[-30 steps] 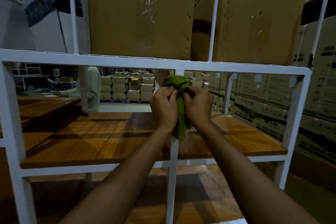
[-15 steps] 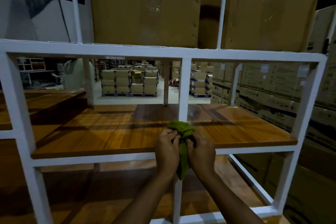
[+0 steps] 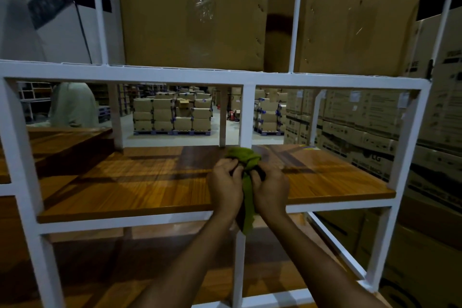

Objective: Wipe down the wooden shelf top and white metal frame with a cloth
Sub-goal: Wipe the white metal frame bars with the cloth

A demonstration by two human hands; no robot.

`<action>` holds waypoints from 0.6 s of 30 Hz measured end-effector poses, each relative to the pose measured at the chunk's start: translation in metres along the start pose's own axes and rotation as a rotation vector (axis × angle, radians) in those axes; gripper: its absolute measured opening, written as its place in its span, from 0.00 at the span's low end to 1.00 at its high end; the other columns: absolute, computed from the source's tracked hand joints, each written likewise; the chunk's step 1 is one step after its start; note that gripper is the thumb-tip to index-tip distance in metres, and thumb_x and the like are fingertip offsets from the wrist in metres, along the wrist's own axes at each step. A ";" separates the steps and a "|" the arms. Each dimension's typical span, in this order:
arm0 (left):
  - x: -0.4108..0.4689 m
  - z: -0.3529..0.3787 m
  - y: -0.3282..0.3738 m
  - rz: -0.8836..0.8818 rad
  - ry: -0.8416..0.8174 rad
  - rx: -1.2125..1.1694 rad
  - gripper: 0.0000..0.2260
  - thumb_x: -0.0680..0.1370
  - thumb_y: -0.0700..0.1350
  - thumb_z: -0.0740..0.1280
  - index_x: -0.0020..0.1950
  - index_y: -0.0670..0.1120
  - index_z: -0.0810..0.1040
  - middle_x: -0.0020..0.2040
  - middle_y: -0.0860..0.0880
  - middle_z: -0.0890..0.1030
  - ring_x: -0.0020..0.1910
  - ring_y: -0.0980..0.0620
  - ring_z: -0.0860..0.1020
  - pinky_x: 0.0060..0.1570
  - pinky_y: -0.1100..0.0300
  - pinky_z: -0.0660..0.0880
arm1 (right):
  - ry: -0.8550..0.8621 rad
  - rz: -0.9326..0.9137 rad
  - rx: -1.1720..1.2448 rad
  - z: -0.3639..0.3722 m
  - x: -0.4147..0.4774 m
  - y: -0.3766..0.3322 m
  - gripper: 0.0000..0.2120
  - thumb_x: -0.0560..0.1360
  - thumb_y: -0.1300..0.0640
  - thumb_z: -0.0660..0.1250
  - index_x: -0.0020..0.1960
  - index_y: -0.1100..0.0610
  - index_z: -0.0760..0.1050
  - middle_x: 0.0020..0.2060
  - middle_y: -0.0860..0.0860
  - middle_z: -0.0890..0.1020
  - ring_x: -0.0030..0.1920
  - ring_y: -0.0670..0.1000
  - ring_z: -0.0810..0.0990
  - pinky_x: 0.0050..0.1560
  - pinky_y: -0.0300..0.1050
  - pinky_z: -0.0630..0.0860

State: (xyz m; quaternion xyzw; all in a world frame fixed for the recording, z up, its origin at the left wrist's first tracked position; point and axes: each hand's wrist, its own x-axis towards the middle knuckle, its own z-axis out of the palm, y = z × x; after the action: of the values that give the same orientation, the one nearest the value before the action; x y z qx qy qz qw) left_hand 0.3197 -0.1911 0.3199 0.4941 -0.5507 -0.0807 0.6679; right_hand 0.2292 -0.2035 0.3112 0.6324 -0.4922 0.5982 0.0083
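A green cloth point(image 3: 246, 157) is wrapped round the middle upright of the white metal frame point(image 3: 248, 117), just above the wooden shelf point(image 3: 140, 182). My left hand point(image 3: 225, 184) grips the cloth from the left side of the post. My right hand point(image 3: 271, 189) grips it from the right. A tail of the cloth hangs down between my wrists, in front of the shelf's front rail. The part of the post under the cloth and my hands is hidden.
Two large cardboard boxes point(image 3: 192, 12) stand on the rack's top tier. Stacked cartons point(image 3: 370, 132) line the right side. A person in a pale top point(image 3: 72, 105) stands behind the rack at left. Palletised boxes point(image 3: 172, 114) sit further back.
Both hands slid the cloth down the middle post from near the top rail to about shelf level, then up slightly. The camera view shifted closer to the rack.
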 end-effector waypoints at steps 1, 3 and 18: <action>0.010 0.000 0.010 -0.002 0.006 -0.012 0.07 0.78 0.36 0.68 0.53 0.41 0.83 0.50 0.48 0.82 0.49 0.55 0.79 0.50 0.66 0.76 | 0.019 -0.011 0.018 -0.002 0.011 -0.008 0.07 0.76 0.64 0.67 0.46 0.56 0.83 0.40 0.51 0.83 0.42 0.50 0.78 0.42 0.44 0.71; 0.030 -0.001 0.031 -0.002 0.030 -0.052 0.07 0.77 0.36 0.68 0.54 0.40 0.83 0.50 0.48 0.82 0.50 0.54 0.80 0.48 0.70 0.74 | 0.050 -0.017 0.049 -0.005 0.034 -0.022 0.06 0.76 0.63 0.67 0.47 0.57 0.83 0.41 0.52 0.83 0.41 0.50 0.78 0.43 0.48 0.75; 0.067 0.009 0.063 0.227 0.197 -0.157 0.11 0.79 0.35 0.66 0.60 0.38 0.81 0.54 0.43 0.84 0.53 0.53 0.80 0.56 0.63 0.76 | 0.101 -0.081 0.148 -0.015 0.094 -0.061 0.11 0.75 0.64 0.65 0.57 0.59 0.77 0.51 0.55 0.80 0.52 0.53 0.77 0.48 0.43 0.70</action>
State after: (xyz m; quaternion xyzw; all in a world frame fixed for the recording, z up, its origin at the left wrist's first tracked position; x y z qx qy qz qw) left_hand 0.3102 -0.2084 0.4107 0.3805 -0.5267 0.0014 0.7601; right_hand 0.2379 -0.2203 0.4227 0.6198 -0.4195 0.6632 0.0103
